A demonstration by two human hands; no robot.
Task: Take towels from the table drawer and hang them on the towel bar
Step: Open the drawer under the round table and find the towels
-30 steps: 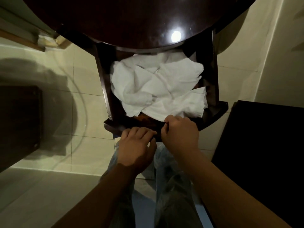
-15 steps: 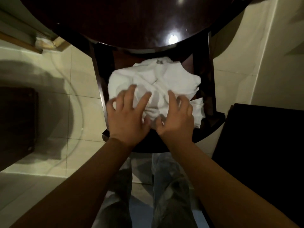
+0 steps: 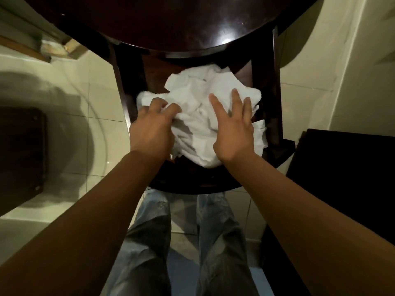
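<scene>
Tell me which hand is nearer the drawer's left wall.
Left. The left hand grips the towels right beside the drawer's left wall; the right hand lies flat on the towels nearer the right side.

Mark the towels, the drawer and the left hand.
towels (image 3: 198, 127): head view, crumpled white cloth at the pile's middle.
drawer (image 3: 192, 184): head view, its dark curved front edge.
left hand (image 3: 149, 131): head view, back of the hand, fingers curled into the towels.
</scene>
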